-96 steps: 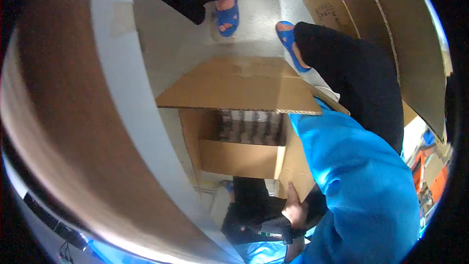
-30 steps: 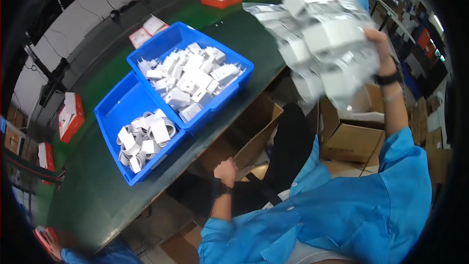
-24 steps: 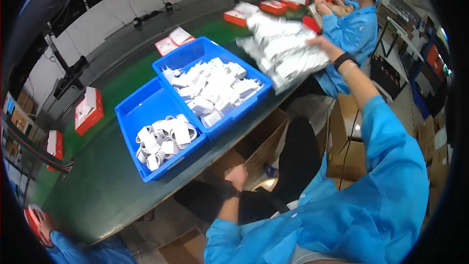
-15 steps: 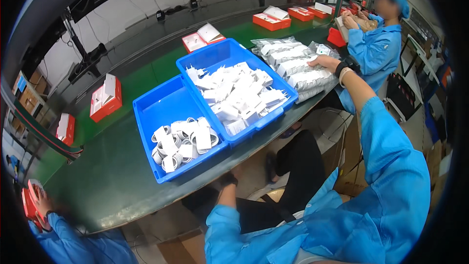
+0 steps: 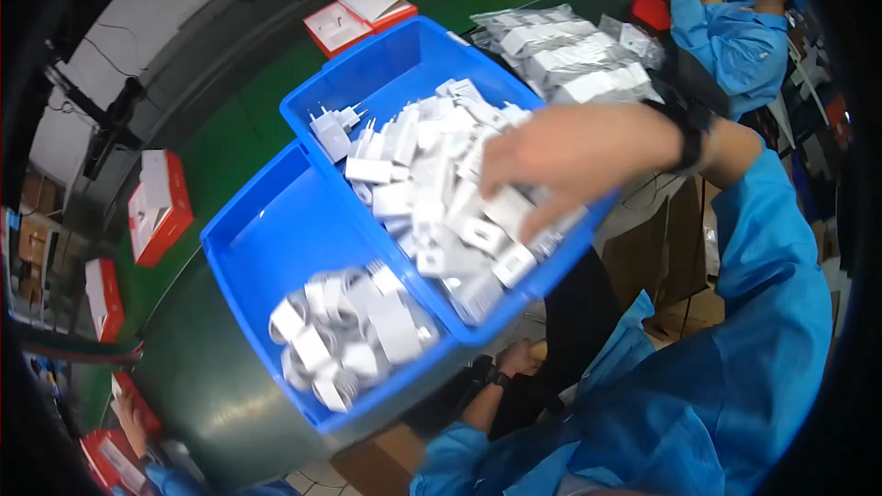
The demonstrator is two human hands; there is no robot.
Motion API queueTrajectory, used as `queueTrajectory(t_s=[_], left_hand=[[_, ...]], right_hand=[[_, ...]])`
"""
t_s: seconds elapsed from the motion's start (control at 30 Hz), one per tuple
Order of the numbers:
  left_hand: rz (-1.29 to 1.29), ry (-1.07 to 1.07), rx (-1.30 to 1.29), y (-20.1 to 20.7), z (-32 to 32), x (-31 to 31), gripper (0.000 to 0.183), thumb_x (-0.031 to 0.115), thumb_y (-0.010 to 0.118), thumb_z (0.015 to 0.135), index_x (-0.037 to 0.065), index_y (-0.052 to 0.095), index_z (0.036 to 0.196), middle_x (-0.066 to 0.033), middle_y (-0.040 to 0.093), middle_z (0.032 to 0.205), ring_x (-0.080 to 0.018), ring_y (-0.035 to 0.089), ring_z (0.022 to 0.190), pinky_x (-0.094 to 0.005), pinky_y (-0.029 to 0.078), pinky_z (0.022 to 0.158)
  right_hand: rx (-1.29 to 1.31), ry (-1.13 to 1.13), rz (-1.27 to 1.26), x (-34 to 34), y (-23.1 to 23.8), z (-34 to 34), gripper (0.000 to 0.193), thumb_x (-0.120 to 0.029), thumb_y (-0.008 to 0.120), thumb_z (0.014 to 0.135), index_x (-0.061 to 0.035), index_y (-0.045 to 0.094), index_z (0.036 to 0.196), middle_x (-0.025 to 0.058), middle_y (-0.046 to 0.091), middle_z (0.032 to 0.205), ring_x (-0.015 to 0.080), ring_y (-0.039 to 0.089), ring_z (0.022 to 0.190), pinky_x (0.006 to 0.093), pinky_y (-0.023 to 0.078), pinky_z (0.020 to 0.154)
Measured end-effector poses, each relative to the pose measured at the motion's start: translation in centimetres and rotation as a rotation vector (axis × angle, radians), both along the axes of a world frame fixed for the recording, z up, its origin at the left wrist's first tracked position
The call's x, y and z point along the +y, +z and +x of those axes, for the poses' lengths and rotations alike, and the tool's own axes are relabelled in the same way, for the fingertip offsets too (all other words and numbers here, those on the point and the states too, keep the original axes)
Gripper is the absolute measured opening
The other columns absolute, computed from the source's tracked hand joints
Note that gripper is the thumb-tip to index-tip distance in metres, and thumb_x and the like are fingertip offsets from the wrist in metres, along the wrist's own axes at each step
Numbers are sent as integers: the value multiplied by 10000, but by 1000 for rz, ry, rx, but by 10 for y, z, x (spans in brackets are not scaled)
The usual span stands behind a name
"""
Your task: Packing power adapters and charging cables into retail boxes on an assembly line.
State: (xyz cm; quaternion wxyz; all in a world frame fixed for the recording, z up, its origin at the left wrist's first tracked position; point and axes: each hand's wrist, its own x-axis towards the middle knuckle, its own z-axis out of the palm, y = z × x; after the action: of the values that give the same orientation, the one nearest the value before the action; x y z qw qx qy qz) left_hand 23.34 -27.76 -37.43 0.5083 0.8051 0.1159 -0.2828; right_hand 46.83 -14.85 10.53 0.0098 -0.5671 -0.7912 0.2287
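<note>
My right hand (image 5: 583, 154) hovers over the right edge of a blue bin (image 5: 354, 69) heaped with white plug-in chargers (image 5: 432, 179). Its thumb and fingers are apart and bent down toward the chargers, with nothing seen between them; motion blurs it a little. Joined on the left is a second blue bin (image 5: 285, 211), holding coiled white cables (image 5: 354, 331) with white paper wraps. My left hand (image 5: 519, 360) is low, below the table's front edge beside my dark-trousered leg. Its fingers are too hidden to read.
Clear bags of white packs (image 5: 588, 55) lie behind the right bin. Open red boxes (image 5: 363, 14) stand along the green table (image 5: 197, 340). A co-worker in blue (image 5: 735, 41) handles something at the far right; another co-worker's hand (image 5: 130, 415) touches a red box at lower left.
My right hand has left the bagged packs and come over the chargers. My left hand has moved slightly right, still below the table. The view has shifted closer to the bins.
</note>
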Motion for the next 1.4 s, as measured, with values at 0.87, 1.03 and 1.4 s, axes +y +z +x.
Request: queueTrajectory(t_s=[0.87, 1.03, 1.4], left_hand=[[-13, 311, -597, 403, -126, 91, 183, 151, 633, 910, 37, 675, 1047, -131, 691, 1000, -314, 669, 909, -375, 541, 810], [1105, 970, -699, 421, -131, 159, 230, 135, 716, 826, 17, 635, 1005, -163, 622, 979, -335, 598, 881, -380, 480, 780], [1006, 855, -426, 421, -114, 200, 358, 172, 795, 725, 15, 676, 1025, -138, 594, 1006, -322, 602, 917, -391, 492, 789]], right_hand=[[1363, -455, -333, -37, 19, 82, 492, -289, 605, 941, -51, 448, 1343, 130, 675, 1042, 110, 639, 707, 214, 408, 410], [698, -302, 363, -30, 108, 87, 527, -362, 599, 957, -50, 471, 1362, 98, 682, 1016, 83, 611, 671, 214, 459, 476], [-28, -664, 446, 281, 54, 173, 587, -496, 701, 835, -23, 606, 1168, 154, 703, 930, 258, 705, 766, 372, 581, 608]])
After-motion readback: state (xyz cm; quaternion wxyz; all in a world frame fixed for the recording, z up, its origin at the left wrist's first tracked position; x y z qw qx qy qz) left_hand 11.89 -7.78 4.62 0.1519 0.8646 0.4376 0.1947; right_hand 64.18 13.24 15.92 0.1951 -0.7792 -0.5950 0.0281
